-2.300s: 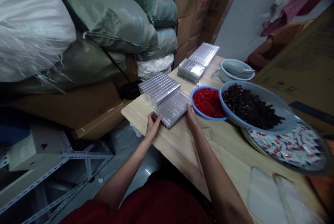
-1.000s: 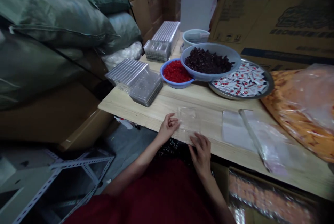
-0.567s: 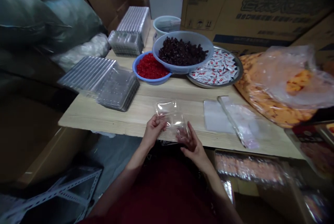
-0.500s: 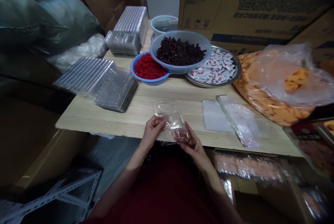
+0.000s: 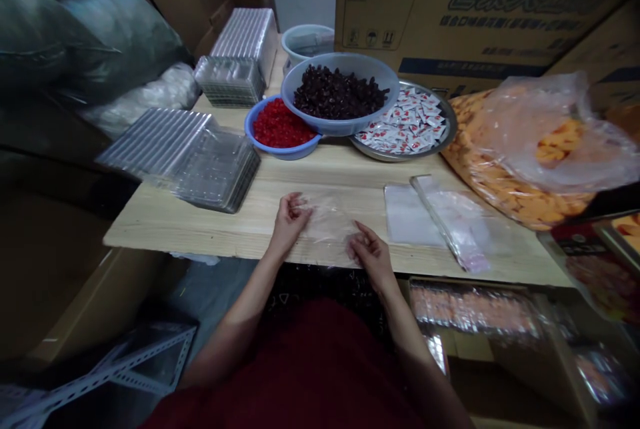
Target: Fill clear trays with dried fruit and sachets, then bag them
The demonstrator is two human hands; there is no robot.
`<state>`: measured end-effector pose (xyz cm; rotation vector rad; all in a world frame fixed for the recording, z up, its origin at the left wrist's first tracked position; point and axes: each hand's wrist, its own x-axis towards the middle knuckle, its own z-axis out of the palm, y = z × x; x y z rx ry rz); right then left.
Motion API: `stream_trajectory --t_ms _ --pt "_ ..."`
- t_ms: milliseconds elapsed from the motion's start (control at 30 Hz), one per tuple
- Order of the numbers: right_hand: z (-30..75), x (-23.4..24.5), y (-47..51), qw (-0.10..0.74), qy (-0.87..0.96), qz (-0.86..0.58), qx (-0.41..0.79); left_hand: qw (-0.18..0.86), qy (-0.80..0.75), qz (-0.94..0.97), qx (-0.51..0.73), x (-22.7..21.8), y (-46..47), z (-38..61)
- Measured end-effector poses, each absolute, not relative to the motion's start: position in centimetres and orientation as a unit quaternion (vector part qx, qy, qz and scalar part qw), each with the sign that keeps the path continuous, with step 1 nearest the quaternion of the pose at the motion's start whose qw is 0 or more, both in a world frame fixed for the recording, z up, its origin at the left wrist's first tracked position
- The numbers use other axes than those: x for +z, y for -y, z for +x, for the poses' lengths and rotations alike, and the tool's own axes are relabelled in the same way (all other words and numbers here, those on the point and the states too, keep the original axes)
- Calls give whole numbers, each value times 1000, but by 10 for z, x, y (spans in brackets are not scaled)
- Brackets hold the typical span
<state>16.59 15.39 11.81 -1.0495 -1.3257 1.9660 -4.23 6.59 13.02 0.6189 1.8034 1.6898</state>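
A clear plastic tray (image 5: 327,226), thin and blurred by motion, spans the gap between my two hands at the front edge of the table. My left hand (image 5: 290,222) pinches its left side between thumb and fingers. On the right side, my right hand (image 5: 371,252) grips the tray's lower corner with bent fingers. Stacked clear trays (image 5: 215,169) stand to the left of my left hand. Beyond my hands are a blue bowl of red pieces (image 5: 283,124) and a larger bowl of dark brown pieces (image 5: 343,92).
A metal pan (image 5: 400,157) of small white-and-red sachets sits behind. Flat clear bags (image 5: 450,222) lie to the right, near a big bag of orange pieces (image 5: 520,162). More stacked trays (image 5: 233,82) stand at the back left. Packed goods (image 5: 473,309) lie below the table edge.
My left hand has moved up and slightly left, and the right hand slightly right. The clear tray between them has turned and looks more spread out.
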Motion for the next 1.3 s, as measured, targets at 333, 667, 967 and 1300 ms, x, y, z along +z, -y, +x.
stream_trajectory --t_ms 333,667,967,1300 --pt "124 108 -244 231 822 -211 475 -97 -796 421 424 200 -139 -152" --pt "149 111 -189 293 888 -192 297 49 -856 404 318 189 -217 -236" --pt "159 99 -158 227 916 -187 272 -104 -776 389 486 252 -214 -213" --pt "161 112 -176 281 893 -178 302 54 -748 608 260 285 -309 -160"
